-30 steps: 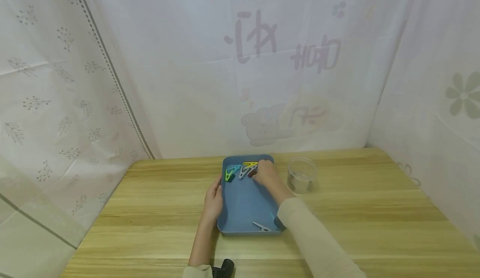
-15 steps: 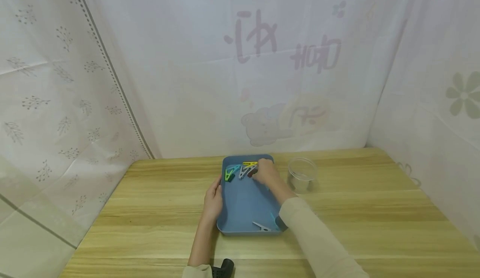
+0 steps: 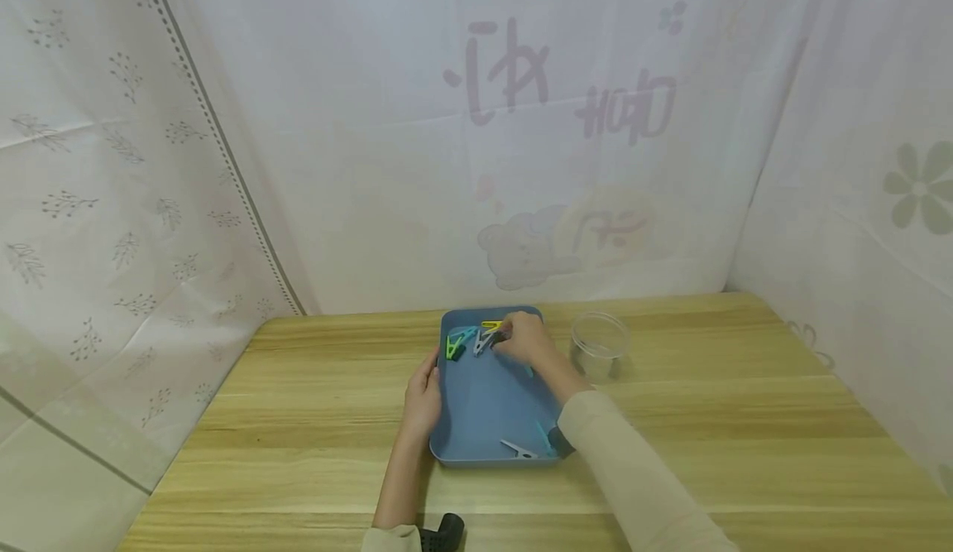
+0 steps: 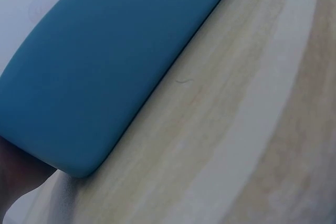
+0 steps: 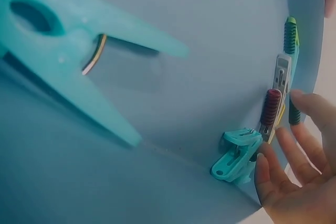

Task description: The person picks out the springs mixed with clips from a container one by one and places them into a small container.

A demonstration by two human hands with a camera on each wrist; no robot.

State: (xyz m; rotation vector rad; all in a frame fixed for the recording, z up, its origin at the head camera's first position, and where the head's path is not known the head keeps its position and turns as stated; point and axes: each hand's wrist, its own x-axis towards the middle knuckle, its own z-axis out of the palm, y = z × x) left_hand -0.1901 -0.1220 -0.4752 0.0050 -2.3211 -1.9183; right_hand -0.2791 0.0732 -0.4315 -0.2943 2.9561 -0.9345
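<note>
Right hand [image 3: 524, 341] reaches clothespins [image 3: 476, 339] at tray's [image 3: 484, 407] 12 o'clock end, fingers relaxed, gripping nothing; left hand [image 3: 423, 399] rests at 9 o'clock rim, grip indeterminable.

I see a wooden table [image 3: 298, 420] with pale grain, closed in on three sides by thin white curtains [image 3: 372, 163]. The left one carries leaf sprigs, the back one faint letters and a bear, the right one green flowers. Light is soft and even.
</note>
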